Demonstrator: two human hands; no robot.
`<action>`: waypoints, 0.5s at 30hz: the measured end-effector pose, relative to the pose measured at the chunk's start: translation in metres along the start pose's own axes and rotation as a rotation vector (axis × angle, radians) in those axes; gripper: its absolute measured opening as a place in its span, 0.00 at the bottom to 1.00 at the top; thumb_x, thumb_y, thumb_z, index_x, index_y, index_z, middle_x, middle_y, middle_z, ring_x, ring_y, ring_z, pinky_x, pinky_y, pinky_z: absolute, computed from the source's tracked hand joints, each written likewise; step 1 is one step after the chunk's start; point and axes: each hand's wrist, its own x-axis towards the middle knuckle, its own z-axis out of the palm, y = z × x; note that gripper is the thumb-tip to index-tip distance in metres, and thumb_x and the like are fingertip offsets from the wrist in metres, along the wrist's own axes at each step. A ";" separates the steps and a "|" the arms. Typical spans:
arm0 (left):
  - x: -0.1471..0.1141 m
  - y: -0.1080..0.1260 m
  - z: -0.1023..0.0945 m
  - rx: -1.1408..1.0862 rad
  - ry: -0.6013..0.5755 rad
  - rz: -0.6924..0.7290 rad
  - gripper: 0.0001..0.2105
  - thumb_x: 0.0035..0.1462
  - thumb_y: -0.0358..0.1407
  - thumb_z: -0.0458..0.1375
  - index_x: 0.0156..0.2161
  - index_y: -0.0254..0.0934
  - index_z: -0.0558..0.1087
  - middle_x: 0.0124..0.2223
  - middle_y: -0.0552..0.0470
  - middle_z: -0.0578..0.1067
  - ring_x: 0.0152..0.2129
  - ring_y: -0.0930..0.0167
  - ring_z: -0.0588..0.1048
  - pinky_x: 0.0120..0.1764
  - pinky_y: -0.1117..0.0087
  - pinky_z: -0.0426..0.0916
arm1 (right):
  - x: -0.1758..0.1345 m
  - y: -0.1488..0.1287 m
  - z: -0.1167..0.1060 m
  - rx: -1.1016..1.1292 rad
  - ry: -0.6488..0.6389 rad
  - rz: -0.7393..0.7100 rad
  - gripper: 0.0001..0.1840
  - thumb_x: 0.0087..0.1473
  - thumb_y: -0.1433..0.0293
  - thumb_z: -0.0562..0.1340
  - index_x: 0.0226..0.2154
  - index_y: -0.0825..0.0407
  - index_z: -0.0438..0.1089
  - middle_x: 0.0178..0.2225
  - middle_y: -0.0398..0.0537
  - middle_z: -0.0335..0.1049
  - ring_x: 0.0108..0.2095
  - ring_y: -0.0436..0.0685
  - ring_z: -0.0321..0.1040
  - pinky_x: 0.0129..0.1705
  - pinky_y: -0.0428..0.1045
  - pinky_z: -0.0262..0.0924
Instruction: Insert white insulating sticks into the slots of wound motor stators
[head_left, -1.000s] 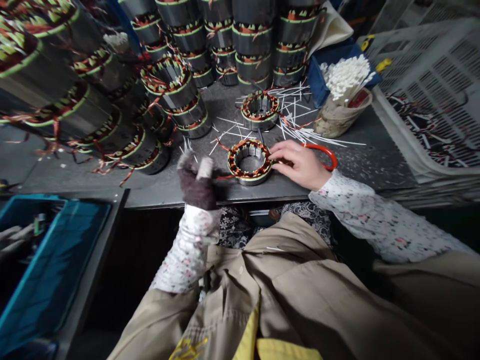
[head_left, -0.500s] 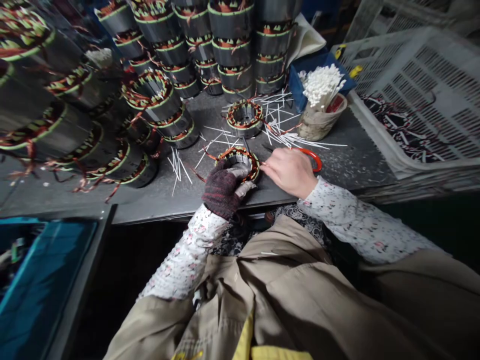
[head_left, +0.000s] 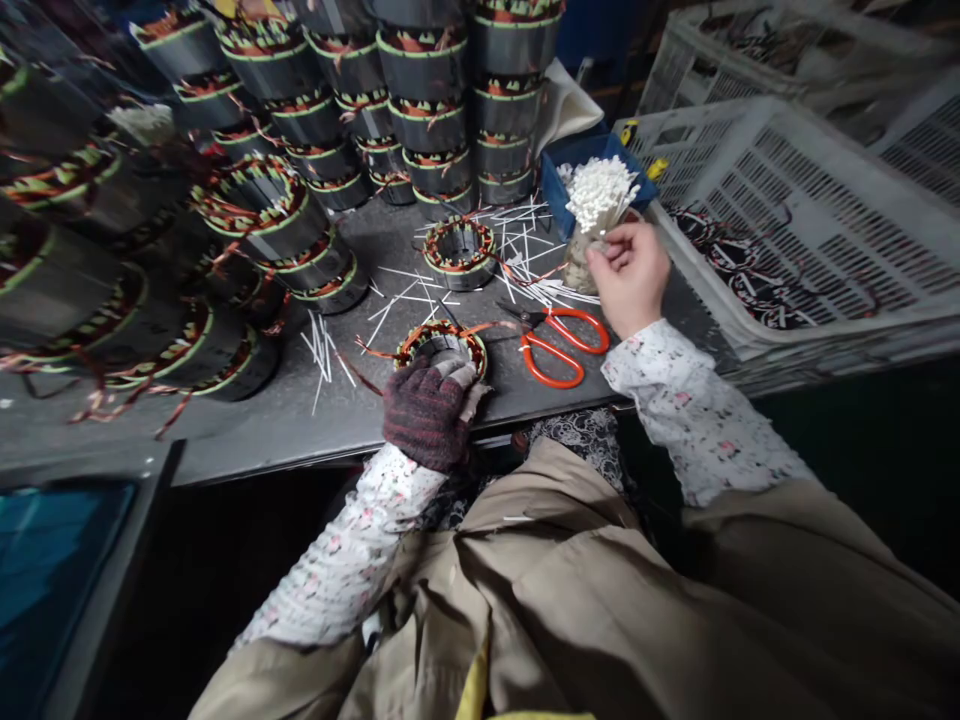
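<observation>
My left hand [head_left: 429,405], in a dark knitted glove with pale fingertips, grips the near side of a motor stator [head_left: 480,347] at the table's front edge. The stator is a ring with copper windings, a yellow-green rim and loose orange-brown leads. My bare right hand [head_left: 634,270] is at the cup [head_left: 579,268] of upright white thin sticks [head_left: 600,190], thumb and forefinger pinched together; what is between them is too small to make out. Orange-handled scissors [head_left: 555,375] lie between my hands. A second stator [head_left: 459,256] stands just behind the first.
Stacked stators [head_left: 427,120] rise at the back and left. Loose white sticks [head_left: 525,240] are scattered over the dark table [head_left: 300,425]. A blue bin [head_left: 555,170] stands behind the cup, and a white slatted crate [head_left: 795,200] with wired parts is at the right.
My right hand has left the stator's lead and moved up and right to the cup of sticks, uncovering the scissors. My left hand stays on the stator. The view has shifted slightly.
</observation>
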 end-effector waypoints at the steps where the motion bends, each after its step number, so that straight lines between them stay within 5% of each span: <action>1: 0.000 0.000 0.000 -0.001 -0.004 0.007 0.08 0.65 0.41 0.62 0.46 0.42 0.77 0.47 0.50 0.84 0.45 0.63 0.83 0.60 0.50 0.70 | 0.005 0.008 -0.002 -0.034 0.022 -0.011 0.12 0.64 0.59 0.61 0.41 0.50 0.71 0.37 0.51 0.71 0.36 0.59 0.72 0.40 0.58 0.68; 9: -0.006 -0.003 0.003 -0.076 0.028 -0.059 0.28 0.63 0.43 0.64 0.64 0.39 0.65 0.54 0.42 0.80 0.57 0.57 0.77 0.61 0.48 0.72 | 0.017 0.030 -0.007 -0.072 0.054 -0.150 0.13 0.66 0.58 0.59 0.45 0.48 0.71 0.41 0.51 0.72 0.35 0.58 0.74 0.35 0.57 0.70; 15: -0.008 -0.002 0.007 -0.048 0.051 -0.041 0.31 0.63 0.43 0.64 0.67 0.40 0.61 0.54 0.42 0.79 0.56 0.58 0.77 0.62 0.51 0.73 | 0.029 0.008 -0.013 -0.111 -0.011 -0.109 0.09 0.64 0.64 0.61 0.34 0.50 0.72 0.36 0.55 0.73 0.41 0.61 0.72 0.45 0.59 0.68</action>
